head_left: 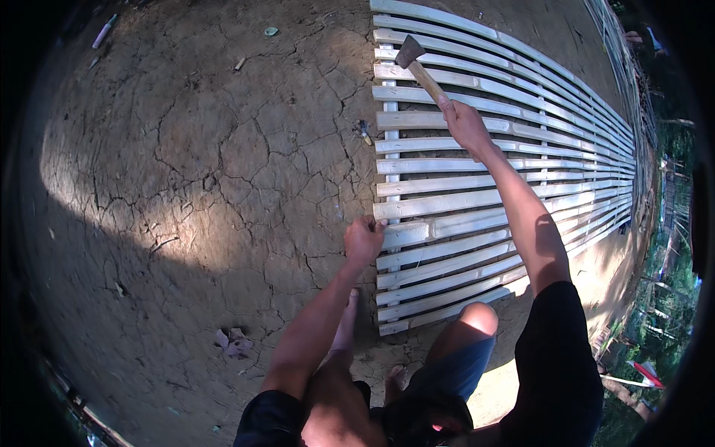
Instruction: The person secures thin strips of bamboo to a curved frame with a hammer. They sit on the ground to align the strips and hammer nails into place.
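at the far left of the view, a thin pink and white stick (pixel 104 32) lies on the ground (pixel 186 134), which is brown dry earth, full of cracks, with one bright patch of sunlight. lower down, a dry leaf (pixel 235 343) lies flat. next comes the left hand (pixel 363 243), with fingers curled and thumb at the end of one slat (pixel 406 235); whether it squeezes the slat from below, i cannot tell. to the right, the slatted frame (pixel 462 205) of pale strips rests on the earth. above its upper left part is the hatchet (pixel 424 77), its wooden handle closed firmly inside the right hand (pixel 468 128). at the right edge stand green plants (pixel 674 298), in shade.
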Tool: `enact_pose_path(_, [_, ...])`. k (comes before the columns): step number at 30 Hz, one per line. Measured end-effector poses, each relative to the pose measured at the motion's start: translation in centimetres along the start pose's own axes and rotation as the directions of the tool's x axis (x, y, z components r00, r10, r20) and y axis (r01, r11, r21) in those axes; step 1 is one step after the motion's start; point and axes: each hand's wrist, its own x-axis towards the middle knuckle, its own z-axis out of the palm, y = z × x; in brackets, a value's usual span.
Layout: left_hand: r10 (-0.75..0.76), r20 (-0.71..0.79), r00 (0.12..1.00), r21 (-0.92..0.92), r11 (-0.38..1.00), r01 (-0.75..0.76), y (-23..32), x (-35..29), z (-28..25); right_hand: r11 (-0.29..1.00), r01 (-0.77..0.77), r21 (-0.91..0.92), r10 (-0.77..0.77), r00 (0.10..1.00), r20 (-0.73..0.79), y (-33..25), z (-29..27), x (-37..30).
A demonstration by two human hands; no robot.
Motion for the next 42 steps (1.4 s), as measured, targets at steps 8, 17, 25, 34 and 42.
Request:
enact_pose_path(8, [-0.031, 0.052, 0.998, -0.034, 0.999, 0.033, 1.0, -0.2, -0.4, 0.972, -0.202, 0.117, 0.189, 0.976, 0.112, -0.1, 2.3, 0.7])
enact_pose_path(17, [-0.062, 0.080, 0.995, -0.044, 0.997, 0.066, 0.6, 0.0, -0.2, 0.981, 0.186, -0.059, -0.194, 0.962, -0.193, -6.6, -5.0, 4.6])
enact_pose_path(25, [-0.060, 0.074, 0.995, -0.053, 0.997, 0.064, 0.5, 0.1, 0.3, 0.869, 0.147, -0.473, -0.117, 0.989, 0.092, -4.0, -8.0, 6.9])
enact_pose_path(34, [0.001, 0.066, 0.998, -0.072, 0.997, 0.004, 0.7, -0.1, 0.8, 0.790, 0.219, -0.573, -0.124, 0.972, 0.200, -6.2, -7.8, 8.0])
enact_pose_path(42, [-0.014, 0.062, 0.998, -0.081, 0.997, 0.019, 0.7, -0.1, -0.2, 0.927, 0.322, -0.192, -0.348, 0.930, -0.122, -7.6, -4.8, 5.2])
